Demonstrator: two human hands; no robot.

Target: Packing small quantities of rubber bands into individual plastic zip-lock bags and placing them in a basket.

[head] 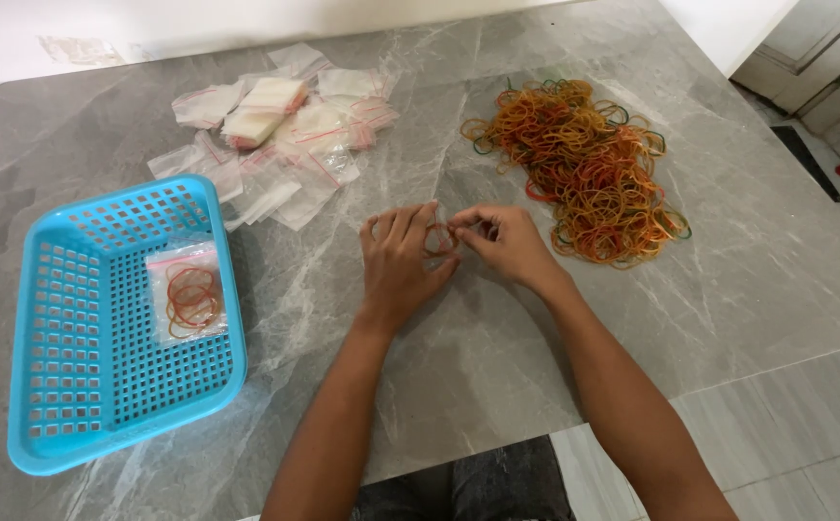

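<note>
Both hands meet at the middle of the grey marble-patterned table (497, 367) — the left hand (399, 265) and right hand (507, 241) pinch a few thin reddish rubber bands (439, 238) between curled fingertips. A loose heap of orange, red and green rubber bands (589, 169) lies just right of them. Farther left, small clear zip bags (285, 145) are scattered — beside a blue perforated plastic basket (63, 386) holding one filled bag (189, 294).

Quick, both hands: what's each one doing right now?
Left hand: fingers closed on a few rubber bands, above the grey table.
Right hand: fingers pinching the same rubber bands from the other side.
</note>
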